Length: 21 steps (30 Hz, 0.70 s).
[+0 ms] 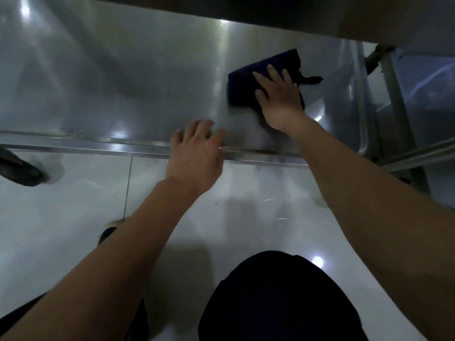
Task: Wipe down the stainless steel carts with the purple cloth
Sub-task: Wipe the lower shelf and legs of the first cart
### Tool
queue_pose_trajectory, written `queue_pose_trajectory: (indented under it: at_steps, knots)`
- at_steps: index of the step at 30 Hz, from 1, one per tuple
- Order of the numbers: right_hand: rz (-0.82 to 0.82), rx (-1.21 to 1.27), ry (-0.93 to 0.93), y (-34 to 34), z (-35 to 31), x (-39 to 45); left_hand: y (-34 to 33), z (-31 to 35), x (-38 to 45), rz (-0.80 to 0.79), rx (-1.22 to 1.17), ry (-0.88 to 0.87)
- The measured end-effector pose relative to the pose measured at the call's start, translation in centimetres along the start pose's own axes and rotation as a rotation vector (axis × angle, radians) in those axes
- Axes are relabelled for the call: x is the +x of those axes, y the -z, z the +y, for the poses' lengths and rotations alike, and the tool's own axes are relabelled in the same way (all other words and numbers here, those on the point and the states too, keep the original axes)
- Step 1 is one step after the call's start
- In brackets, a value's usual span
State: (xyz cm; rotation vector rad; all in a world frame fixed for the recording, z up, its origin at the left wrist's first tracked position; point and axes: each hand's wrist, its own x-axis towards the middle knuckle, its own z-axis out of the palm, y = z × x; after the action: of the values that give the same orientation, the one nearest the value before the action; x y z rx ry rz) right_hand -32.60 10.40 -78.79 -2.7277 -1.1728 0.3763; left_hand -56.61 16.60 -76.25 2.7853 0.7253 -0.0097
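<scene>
In the head view, the purple cloth (261, 82) is pressed flat on the stainless steel cart (123, 77) shelf at upper right of the frame, under the right hand (278, 97), whose fingers are spread straight, likely to spread pressure for wiping. The left hand (197, 156), fingers relaxed and apart, is held at the shelf's front rim (86, 147) at centre, seemingly for bracing; contact cannot be told.

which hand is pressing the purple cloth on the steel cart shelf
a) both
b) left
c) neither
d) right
d: the right hand lies flat, fingers straight, on the purple cloth, while the left hand is at the front rim of the cart shelf, away from the cloth.
</scene>
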Motion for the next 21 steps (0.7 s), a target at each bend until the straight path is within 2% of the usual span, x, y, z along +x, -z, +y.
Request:
queue_pose_trajectory:
  at_steps: [5,10,16,21]
  knots:
    - [0.003,-0.014,-0.118,1.7,8.3,-4.1,-1.4,5.7,-0.2,-0.055,-0.003,-0.142]
    - [0.048,0.036,-0.220,2.6,13.7,-7.2,-2.8,8.6,0.0,-0.086,0.094,-0.166]
    - [0.029,0.027,-0.194,2.2,14.2,-11.2,-3.8,9.6,-0.3,-0.061,0.132,-0.099]
    - [0.004,-0.002,-0.153,1.1,12.7,-17.5,-3.2,9.5,-0.9,-0.134,0.107,-0.103]
